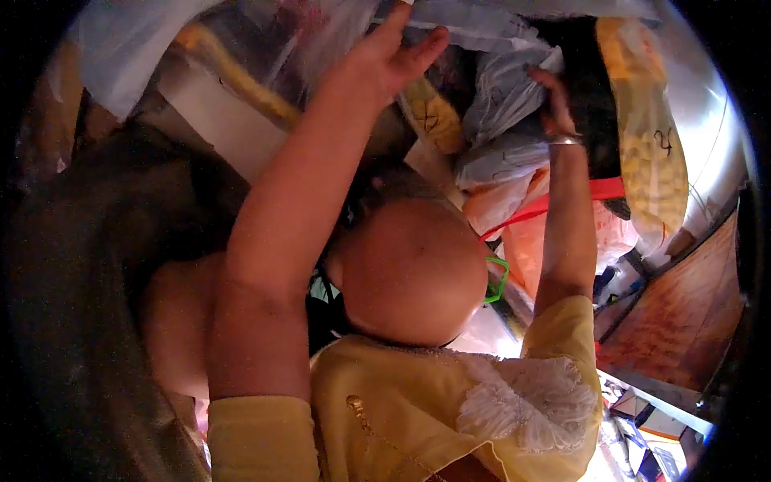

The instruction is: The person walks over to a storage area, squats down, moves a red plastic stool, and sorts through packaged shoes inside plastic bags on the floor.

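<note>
My left hand (395, 58) reaches to the top edge, thumb stretched out to the side and fingers partly cut off by the frame. It is open beside translucent plastic sheeting (470, 28). My right hand (554, 106), with a bracelet on the wrist, is at a grey plastic bag (504, 92). Its thumb lies along the bag's edge, and it looks closed on the plastic, though most of its fingers are hidden. Below the bag are a pale bundle (502, 165) and orange-pink plastic bags (522, 249).
A yellow patterned packet (652, 136) with a black mark stands at the right. A red strap (562, 205) crosses the bags. Dark fabric (72, 321) fills the left. A rounded bare form, apparently a knee (414, 269), is between my arms. A brown panel (683, 313) leans lower right.
</note>
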### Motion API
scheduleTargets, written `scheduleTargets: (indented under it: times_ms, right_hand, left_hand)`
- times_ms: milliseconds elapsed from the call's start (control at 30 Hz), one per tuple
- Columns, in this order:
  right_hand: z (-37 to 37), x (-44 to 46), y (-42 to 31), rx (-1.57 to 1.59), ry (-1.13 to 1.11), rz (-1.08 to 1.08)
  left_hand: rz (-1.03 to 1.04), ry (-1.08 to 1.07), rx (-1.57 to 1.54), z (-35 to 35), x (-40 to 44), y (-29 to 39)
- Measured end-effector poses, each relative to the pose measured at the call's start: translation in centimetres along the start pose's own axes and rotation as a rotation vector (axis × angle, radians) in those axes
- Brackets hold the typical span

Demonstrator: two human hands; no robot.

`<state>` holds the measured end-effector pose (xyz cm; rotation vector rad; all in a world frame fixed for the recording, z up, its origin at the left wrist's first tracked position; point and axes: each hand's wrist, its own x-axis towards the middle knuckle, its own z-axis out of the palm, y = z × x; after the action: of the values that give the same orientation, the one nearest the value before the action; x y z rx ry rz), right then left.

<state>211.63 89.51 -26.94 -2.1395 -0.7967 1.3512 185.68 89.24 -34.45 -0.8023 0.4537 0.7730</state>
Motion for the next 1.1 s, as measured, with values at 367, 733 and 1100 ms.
scheduleTargets:
  times_ms: [367,733,1100]
  right_hand:
    - [0.9,-0.1,1.2,-0.249,0.029,-0.346]
    - [7.3,-7.8,2.0,-0.443,0.004,-0.01]
    - [6.7,-27.5,15.2,-0.995,-0.336,-0.645]
  left_hand:
    - [0.207,-0.146,0.247,-1.8,0.9,-1.5]
    - [0.449,-0.089,0.383,-4.4,-14.5,-0.5]
    - [0.457,0.351,0.298,-22.5,-31.4,-8.3]
